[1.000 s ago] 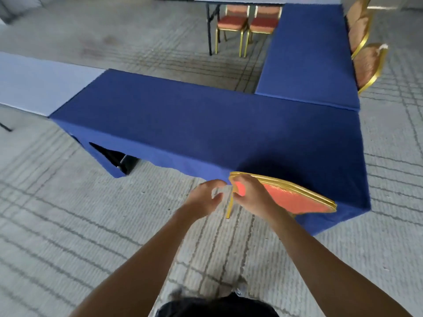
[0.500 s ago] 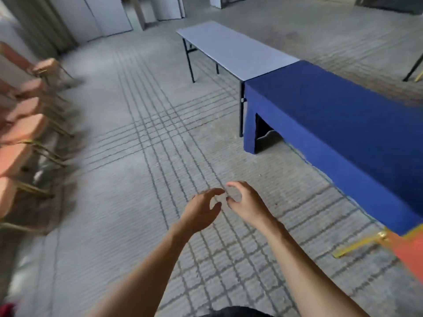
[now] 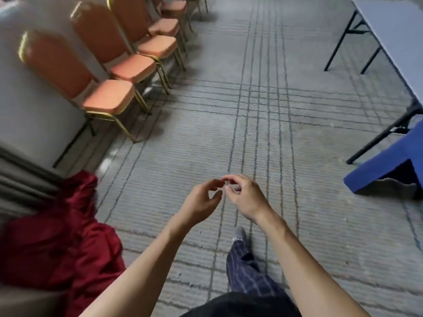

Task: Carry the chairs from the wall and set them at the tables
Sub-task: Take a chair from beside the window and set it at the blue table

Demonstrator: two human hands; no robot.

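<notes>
A row of several orange-cushioned chairs with gold frames stands against the wall at the upper left; the nearest chair is closest to me, and a second chair stands behind it. My left hand and my right hand hover close together over the carpet in the lower middle, fingers loosely curled and apart, holding nothing. Both hands are well short of the chairs. At the right edge are a grey folding table and the corner of a blue-draped table.
A heap of dark red cloth lies on the floor at the lower left beside a grey wall panel. Grey lined carpet stretches between the chair row and the tables. My leg in checked trousers steps forward.
My hands let go of the chair set at the blue table. I turned left away from the tables, and the row of chairs by the wall is now ahead and nearer.
</notes>
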